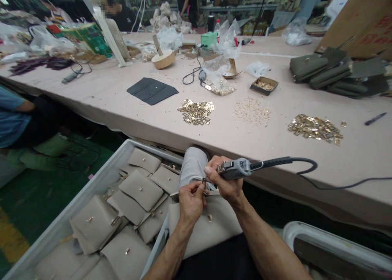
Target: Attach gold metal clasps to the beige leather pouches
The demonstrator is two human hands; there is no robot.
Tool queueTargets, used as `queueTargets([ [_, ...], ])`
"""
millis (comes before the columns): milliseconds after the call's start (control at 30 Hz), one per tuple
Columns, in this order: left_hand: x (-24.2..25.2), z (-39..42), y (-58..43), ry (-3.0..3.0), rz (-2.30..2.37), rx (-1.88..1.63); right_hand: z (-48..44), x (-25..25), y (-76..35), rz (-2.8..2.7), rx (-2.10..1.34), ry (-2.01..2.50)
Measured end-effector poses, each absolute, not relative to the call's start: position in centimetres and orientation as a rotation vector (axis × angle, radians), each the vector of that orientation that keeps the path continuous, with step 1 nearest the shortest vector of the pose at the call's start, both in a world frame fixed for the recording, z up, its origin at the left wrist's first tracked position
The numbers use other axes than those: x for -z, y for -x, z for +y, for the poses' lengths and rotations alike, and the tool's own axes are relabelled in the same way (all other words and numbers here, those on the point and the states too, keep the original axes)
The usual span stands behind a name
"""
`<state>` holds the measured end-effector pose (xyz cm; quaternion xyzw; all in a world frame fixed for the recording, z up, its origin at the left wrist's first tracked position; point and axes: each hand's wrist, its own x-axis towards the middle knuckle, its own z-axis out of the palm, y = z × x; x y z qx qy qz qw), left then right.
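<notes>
Tool (236,168) gripped in right fingers (213,162) lies crosswise, cord (272,163) rightward; left fingers (190,187) pinch an upright gold fitting (203,183).

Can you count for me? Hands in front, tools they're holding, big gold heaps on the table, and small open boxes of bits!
Hands in front: 2
Held corded tool: 1
Big gold heaps: 2
Small open box of bits: 1
Total: 6
</notes>
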<state>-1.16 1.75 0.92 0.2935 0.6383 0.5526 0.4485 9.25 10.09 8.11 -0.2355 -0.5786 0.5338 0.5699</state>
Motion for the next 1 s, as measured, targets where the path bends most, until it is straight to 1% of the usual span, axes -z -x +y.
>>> queueTargets([
  [300,-0.1,1.5,1.6,-0.841,1.551,-1.333,10.3,-8.1,-9.4,-1.374,-1.398,0.477],
  [433,-0.6,1.5,1.3,-0.912,1.565,-1.315,10.6,-9.7,-11.1,-1.488,-1.424,0.242],
  [567,-0.5,1.4,0.7,-0.903,1.598,-1.326,11.3,-11.5,-13.6,-1.306,-1.436,0.13],
  [700,0.4,1.0,-0.3,-0.995,1.722,-1.294,12.4,-11.7,-15.8,-1.116,-1.403,0.163],
  [900,1.8,0.8,-1.1,-1.427,1.985,-1.334,13.3,-10.5,-18.2,-0.965,-1.36,0.3],
  [1000,1.9,1.0,-1.0,-1.518,2.027,-1.338,13.3,-10.0,-18.7,-0.944,-1.344,0.353],
])
